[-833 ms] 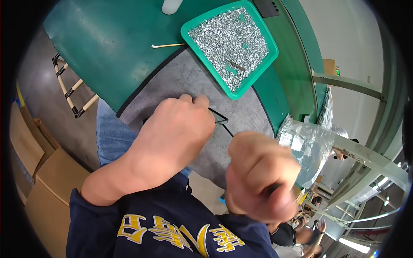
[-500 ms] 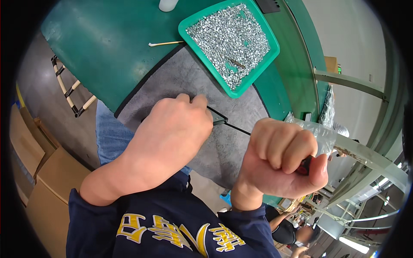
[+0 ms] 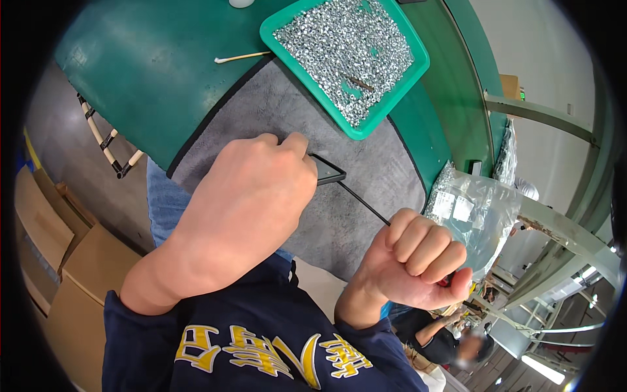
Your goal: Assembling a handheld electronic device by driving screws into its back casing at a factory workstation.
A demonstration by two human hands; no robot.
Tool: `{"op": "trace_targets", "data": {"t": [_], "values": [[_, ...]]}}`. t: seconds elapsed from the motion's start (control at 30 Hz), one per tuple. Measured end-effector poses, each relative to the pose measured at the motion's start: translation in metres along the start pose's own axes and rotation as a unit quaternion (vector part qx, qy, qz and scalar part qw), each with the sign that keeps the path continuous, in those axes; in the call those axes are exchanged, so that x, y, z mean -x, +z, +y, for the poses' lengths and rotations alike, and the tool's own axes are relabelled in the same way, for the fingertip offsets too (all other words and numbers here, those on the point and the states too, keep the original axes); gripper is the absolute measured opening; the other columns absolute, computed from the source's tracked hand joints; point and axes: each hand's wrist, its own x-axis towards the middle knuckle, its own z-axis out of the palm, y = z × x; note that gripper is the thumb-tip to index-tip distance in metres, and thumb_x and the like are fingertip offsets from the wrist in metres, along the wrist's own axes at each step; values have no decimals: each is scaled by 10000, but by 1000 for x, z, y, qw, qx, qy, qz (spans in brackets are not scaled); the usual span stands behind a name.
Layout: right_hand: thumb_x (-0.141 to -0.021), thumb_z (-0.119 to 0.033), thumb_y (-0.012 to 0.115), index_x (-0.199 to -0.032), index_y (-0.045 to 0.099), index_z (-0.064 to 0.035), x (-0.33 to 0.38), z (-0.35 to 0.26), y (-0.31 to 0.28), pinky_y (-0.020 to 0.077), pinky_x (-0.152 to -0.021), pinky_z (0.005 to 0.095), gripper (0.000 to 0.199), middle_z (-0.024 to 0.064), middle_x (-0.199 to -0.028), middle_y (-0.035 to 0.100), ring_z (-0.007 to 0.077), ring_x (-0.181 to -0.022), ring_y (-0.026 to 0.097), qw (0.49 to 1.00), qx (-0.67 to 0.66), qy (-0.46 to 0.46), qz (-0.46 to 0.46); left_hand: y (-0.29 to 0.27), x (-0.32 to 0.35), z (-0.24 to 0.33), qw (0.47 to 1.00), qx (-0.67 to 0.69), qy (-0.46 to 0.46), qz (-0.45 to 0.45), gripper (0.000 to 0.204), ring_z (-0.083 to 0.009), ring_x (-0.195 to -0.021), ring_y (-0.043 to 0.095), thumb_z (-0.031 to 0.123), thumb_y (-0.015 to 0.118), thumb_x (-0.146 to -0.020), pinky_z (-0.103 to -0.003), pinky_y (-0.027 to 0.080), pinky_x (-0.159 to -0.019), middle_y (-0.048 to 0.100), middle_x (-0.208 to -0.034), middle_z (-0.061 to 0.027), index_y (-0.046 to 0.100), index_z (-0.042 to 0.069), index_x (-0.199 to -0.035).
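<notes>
My left hand (image 3: 251,189) is closed around a dark, flat piece with a framed end (image 3: 328,174) poking out past the fingers; the rest is under the hand. My right hand (image 3: 421,258) makes a fist around the handle of what looks like a screwdriver, its thin black shaft (image 3: 364,204) running up and left to that framed end. Whether the tip touches or sits in the piece is hard to make out. Only a red and black bit of the handle shows by the thumb. Both hands are above a grey cloth (image 3: 268,104) with a dark border.
A green tray (image 3: 302,83) full of small silver nuts overlaps the cloth on the green table (image 3: 150,78). Left of it lies a cotton swab (image 3: 241,58). A clear plastic bag (image 3: 493,215) is at the right. Cardboard boxes (image 3: 91,261) stand lower left; a co-worker (image 3: 424,333) is lower right.
My right hand has come down and slightly left, and the shaft slopes more steeply. More of the framed end and the plastic bag shows. The left hand keeps its grip.
</notes>
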Motion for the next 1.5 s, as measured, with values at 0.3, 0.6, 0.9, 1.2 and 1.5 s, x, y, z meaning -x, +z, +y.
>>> {"op": "trace_targets", "data": {"t": [0.3,0.6,0.9,1.2,1.5], "values": [[-975,-408,411,-541,437,-145,11,6,38,291,-436,297,508,3,-489,441,150,-391,335,981,151,-46,-111,8,1,3,999,-24,12,44,26,-246,-656,561,-1,633,-711,-342,493,-570,590,-822,-112,629,20,-726],[-941,-407,403,-546,351,-183,-22,5,56,227,-438,265,457,-44,-449,338,91,-377,232,982,151,47,-101,13,4,1,996,-8,34,86,23,-214,-596,541,0,650,-682,-317,472,-474,583,-765,-138,635,7,-666],[-968,-390,359,-578,367,-187,-26,4,10,213,-441,265,440,-60,-464,311,71,-389,195,996,18,51,-64,9,2,-3,995,27,41,81,25,-228,-613,558,1,645,-691,-334,494,-527,586,-764,-140,641,10,-668],[-989,-411,374,-572,379,-161,14,8,20,279,-415,297,486,-28,-458,369,119,-360,262,995,46,-71,44,1,-2,-1,1000,6,5,-9,57,-285,-710,588,3,608,-734,-374,508,-648,593,-861,-99,623,26,-784],[-941,-393,436,-555,400,-160,16,16,53,252,-432,285,452,-32,-468,392,124,-363,249,970,196,-90,-112,7,-2,2,998,-4,23,51,25,-240,-630,565,4,638,-707,-343,502,-566,598,-801,-124,635,19,-687]]}}
